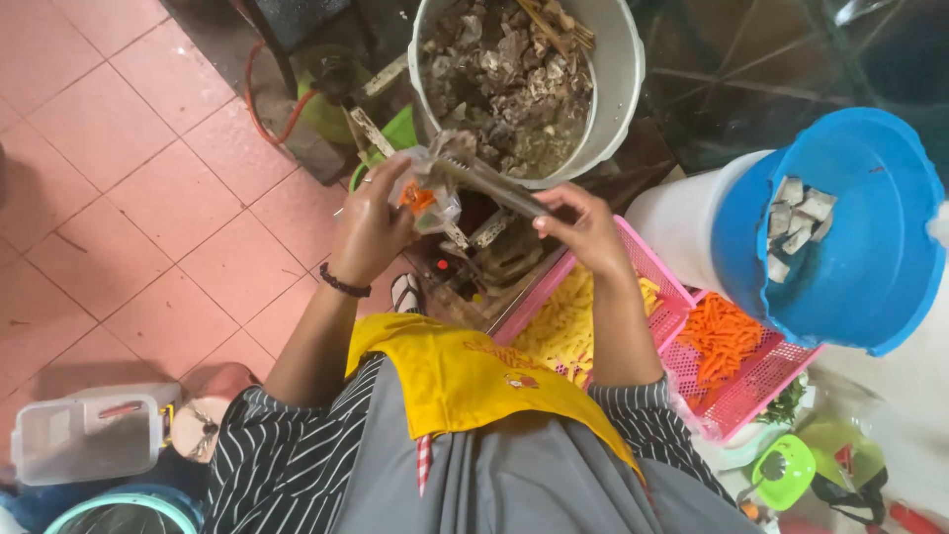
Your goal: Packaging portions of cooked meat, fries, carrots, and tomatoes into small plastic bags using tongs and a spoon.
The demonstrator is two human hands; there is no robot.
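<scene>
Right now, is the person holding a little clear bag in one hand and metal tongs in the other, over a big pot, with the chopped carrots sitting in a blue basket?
Almost. The left hand holds the bag and the right hand holds the tongs by the pot, but the head view shows the carrots in a pink basket, not a blue one.

clear bag (427,198), metal tongs (494,183) inside
</scene>
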